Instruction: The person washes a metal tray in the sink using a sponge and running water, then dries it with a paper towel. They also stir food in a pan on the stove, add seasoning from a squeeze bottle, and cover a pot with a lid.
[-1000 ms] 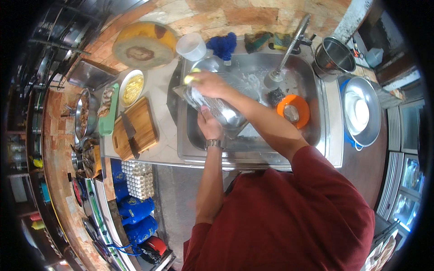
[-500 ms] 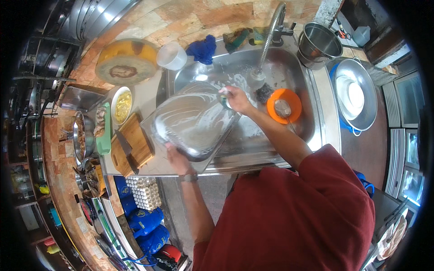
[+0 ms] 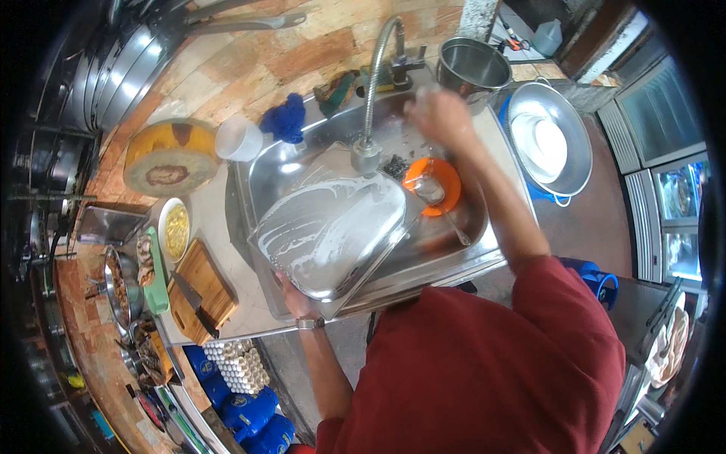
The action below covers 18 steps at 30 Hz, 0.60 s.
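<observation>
A large rectangular steel pan (image 3: 333, 227) with rounded corners, streaked with white suds, lies tilted across the sink's left part and front edge. My left hand (image 3: 297, 297) is closed on its near left edge; some fingers are hidden by the pan. Over the sink's far right side, off the pan, my right hand (image 3: 441, 117) is smeared by motion, so its grip is unclear. Below it an orange bowl (image 3: 448, 185) holds a metal ladle-like utensil (image 3: 429, 191). A dark scouring pad (image 3: 395, 167) lies beside the bowl, near the hanging spray faucet (image 3: 367, 157).
On the left counter are a knife (image 3: 195, 304) on a wooden board (image 3: 219, 284), a bowl of yellow food (image 3: 175, 231) and a green tray (image 3: 156, 280). A blue cloth (image 3: 283, 119) and a steel pot (image 3: 475, 64) flank the sink's back. Basins (image 3: 571, 163) stand at right.
My right hand has lifted off the pan and moved right and away, past the faucet. My left hand stays on the pan's edge. The whole view has shifted.
</observation>
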### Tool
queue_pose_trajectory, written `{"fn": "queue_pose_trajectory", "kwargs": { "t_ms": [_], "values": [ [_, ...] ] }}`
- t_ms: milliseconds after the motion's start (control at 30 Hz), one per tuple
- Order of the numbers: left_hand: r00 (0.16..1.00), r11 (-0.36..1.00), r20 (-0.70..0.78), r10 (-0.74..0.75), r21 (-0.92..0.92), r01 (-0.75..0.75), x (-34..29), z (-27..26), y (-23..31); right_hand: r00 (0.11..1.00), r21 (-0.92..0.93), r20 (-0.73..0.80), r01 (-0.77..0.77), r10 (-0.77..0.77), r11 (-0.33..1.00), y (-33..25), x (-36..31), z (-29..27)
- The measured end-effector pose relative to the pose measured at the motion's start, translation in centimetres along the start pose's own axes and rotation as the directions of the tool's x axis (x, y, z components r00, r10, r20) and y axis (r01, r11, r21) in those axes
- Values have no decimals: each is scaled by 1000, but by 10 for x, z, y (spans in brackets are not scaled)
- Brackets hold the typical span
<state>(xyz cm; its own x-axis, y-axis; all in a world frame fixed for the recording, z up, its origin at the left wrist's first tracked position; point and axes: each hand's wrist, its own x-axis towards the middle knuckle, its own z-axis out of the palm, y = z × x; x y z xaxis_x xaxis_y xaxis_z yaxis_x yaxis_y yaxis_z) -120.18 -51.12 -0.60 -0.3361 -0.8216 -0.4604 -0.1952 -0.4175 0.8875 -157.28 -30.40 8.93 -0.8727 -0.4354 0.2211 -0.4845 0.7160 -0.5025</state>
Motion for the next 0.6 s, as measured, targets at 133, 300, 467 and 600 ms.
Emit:
{"fn": "queue_pose_trajectory", "kwargs": {
  "t_ms": [133,300,467,600],
  "values": [
    [996,997,90,1,-73,6,18,3,-18,991,-218,-91,79,-101,973,41,77,-66],
    [989,984,130,64,-171,-41,25,19,-16,921,-213,-129,335,-367,918,58,121,-57],
    [996,977,76,54,-208,-37,25,21,-8,925,-562,341,342,-167,753,14,124,5],
    [1000,976,-4,11,-218,-12,28,25,-10,887,-581,461,283,21,763,-4,87,29]
  ]
}}
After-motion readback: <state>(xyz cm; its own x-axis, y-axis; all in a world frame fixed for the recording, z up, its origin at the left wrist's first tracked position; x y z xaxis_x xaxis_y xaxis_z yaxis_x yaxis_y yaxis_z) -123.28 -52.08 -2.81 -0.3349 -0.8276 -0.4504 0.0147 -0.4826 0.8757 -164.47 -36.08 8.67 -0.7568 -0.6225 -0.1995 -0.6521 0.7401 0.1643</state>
